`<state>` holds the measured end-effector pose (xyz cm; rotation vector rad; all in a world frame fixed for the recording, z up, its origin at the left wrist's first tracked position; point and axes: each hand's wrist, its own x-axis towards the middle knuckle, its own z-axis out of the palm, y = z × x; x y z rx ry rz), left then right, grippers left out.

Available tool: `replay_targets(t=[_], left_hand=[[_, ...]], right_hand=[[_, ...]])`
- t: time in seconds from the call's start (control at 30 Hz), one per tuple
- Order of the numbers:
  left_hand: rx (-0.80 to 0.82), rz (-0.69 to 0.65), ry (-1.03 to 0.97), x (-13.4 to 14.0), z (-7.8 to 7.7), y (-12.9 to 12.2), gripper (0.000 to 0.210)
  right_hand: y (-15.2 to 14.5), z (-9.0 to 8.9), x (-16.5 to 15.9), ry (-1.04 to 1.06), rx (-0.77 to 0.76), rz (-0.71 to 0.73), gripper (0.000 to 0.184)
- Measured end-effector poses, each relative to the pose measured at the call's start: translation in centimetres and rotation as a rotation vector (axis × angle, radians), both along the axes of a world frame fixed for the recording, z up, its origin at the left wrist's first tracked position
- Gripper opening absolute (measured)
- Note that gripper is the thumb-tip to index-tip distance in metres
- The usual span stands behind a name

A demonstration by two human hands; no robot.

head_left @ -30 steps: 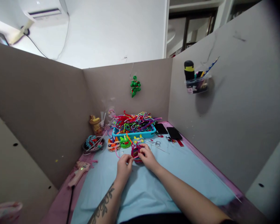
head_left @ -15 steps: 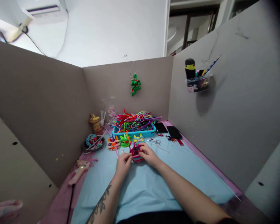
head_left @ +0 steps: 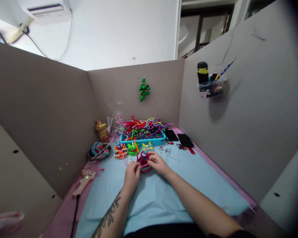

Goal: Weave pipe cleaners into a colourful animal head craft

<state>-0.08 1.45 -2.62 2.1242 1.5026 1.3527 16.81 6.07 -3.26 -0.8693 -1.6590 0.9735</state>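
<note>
A small round basket-like piece of fuzzy pipe cleaners (head_left: pixel 146 169), striped in magenta, red and blue, stands at the middle of the blue cloth. Magenta ends stick up from its rim. My left hand (head_left: pixel 132 174) pinches its left side, thumb against the fingers. On the opposite side, my right hand (head_left: pixel 160 164) has its fingertips closed on the upper right rim. Just beyond sit an orange-and-white pipe-cleaner figure (head_left: pixel 121 152), a green one (head_left: pixel 133 149) and a yellow-and-blue one (head_left: pixel 147 147). The fingertips partly hide the rim.
A blue tray (head_left: pixel 143 142) heaped with coloured pipe cleaners stands at the back. Scissors (head_left: pixel 167 150) and two dark phones (head_left: pixel 185 140) lie to the right. A dark bowl (head_left: pixel 101 156) and a pink hot glue gun (head_left: pixel 84 182) are at left. Grey panels (head_left: pixel 134 112) surround the table.
The striped piece has tilted slightly and shifted a little to the left between my hands. Both hands keep their pinch with almost no movement.
</note>
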Motion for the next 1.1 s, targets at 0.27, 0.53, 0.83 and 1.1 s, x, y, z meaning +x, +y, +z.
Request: replay_targets(t=[0.27,0.53,0.83,1.1], left_hand=[[-0.004,-0.011,0.000,0.1,-0.2,0.2,0.017],[0.047,-0.028,-0.031,0.3,-0.4,0.2,0.018],[0.016,0.075,-0.070,0.2,-0.2,0.3,0.021],[-0.062,-0.001,-0.136,0.8,-0.8,0.0,0.013]], right_hand=[[-0.7,0.6,0.0,-0.055,0.069,0.082,0.009],[-0.6,0.5,-0.1,0.010,0.009,0.065,0.012],[-1.9,0.8,-0.8,-0.040,0.178,-0.190,0.032],[-2.8,1.1,-1.9,-0.213,0.272,-0.249,0.003]])
